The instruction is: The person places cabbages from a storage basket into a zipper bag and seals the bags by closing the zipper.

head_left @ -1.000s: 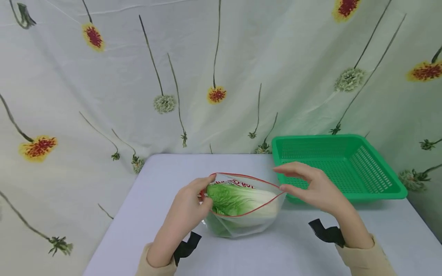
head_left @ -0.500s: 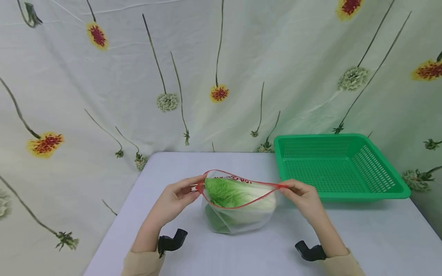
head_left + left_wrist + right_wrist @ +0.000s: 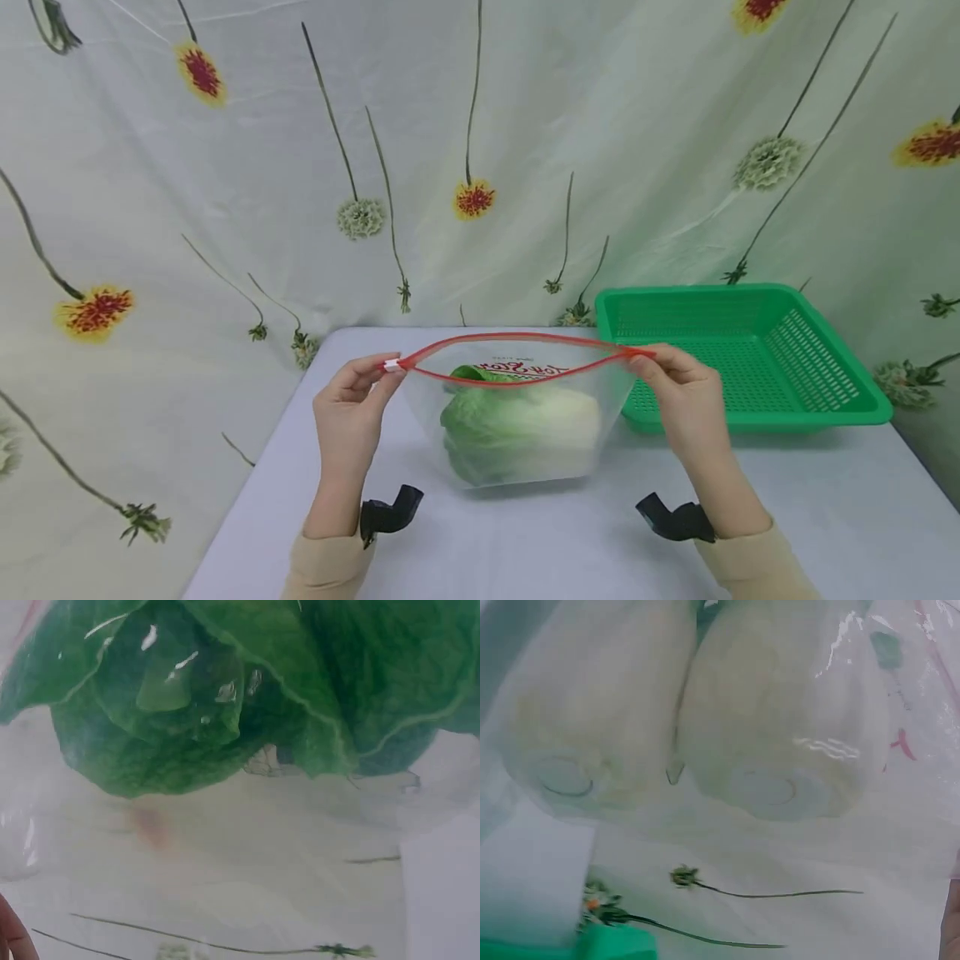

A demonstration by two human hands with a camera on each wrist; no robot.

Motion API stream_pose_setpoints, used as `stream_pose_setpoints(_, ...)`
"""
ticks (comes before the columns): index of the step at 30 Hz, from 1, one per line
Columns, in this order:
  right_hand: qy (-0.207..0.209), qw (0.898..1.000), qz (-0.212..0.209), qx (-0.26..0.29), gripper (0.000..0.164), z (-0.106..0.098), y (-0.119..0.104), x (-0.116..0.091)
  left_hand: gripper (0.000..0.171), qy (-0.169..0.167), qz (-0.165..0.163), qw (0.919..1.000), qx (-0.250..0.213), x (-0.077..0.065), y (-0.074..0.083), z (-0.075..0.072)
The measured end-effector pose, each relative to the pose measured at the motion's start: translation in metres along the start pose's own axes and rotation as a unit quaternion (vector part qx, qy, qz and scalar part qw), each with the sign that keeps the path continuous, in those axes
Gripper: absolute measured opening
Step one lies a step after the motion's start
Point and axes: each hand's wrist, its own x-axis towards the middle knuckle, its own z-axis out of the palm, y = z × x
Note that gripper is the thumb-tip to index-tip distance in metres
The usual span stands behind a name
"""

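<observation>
A clear zipper bag (image 3: 517, 471) with a red zip edge and red lettering holds napa cabbage (image 3: 525, 425). Its mouth gapes between the two hands. My left hand (image 3: 348, 417) pinches the left end of the zip by the white slider (image 3: 393, 365). At the zip's right end, my right hand (image 3: 686, 400) pinches the corner. Dark green cabbage leaves (image 3: 247, 682) press against the plastic in the left wrist view. Two pale cabbage bases (image 3: 780, 712) show through the bag in the right wrist view. Only a sliver of each hand shows in its own wrist view.
A green plastic basket (image 3: 862, 392) stands on the white table (image 3: 517, 550) at the back right, close to the right hand. A flower-printed cloth (image 3: 480, 125) hangs behind the table. Black straps (image 3: 678, 521) circle both wrists.
The right hand has come in and taken hold of the bag's right corner. Both hands have drawn the zip ends apart and raised the bag's mouth, and the cabbage has sunk lower inside it.
</observation>
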Motion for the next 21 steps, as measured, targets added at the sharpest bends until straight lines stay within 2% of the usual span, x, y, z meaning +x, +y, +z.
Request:
stream_pose_setpoints(3,0.005,1.000,-0.012,0.014,0.016,0.000,-0.019,0.001,0.018,-0.011,0.007,0.9999,-0.010,0.001,0.012,0.006)
stream_pose_setpoints(8,0.003,0.998,0.056,-0.043,0.007,-0.011,-0.020,0.000,0.018,-0.056,-0.064,0.9964,-0.009,-0.005,0.001,0.016)
stream_pose_setpoints(11,0.008,0.995,0.076,-0.059,0.012,-0.021,-0.017,-0.001,0.019,-0.050,-0.086,0.9947,-0.024,-0.009,-0.004,0.018)
stream_pose_setpoints(16,-0.012,0.994,0.079,-0.072,0.017,-0.028,-0.014,-0.002,0.017,-0.055,-0.063,0.9964,-0.013,-0.008,-0.010,0.022)
stream_pose_setpoints(21,-0.006,0.994,0.091,-0.067,0.018,-0.032,-0.010,-0.005,0.015,-0.072,-0.029,0.9968,-0.018,-0.012,-0.015,0.026)
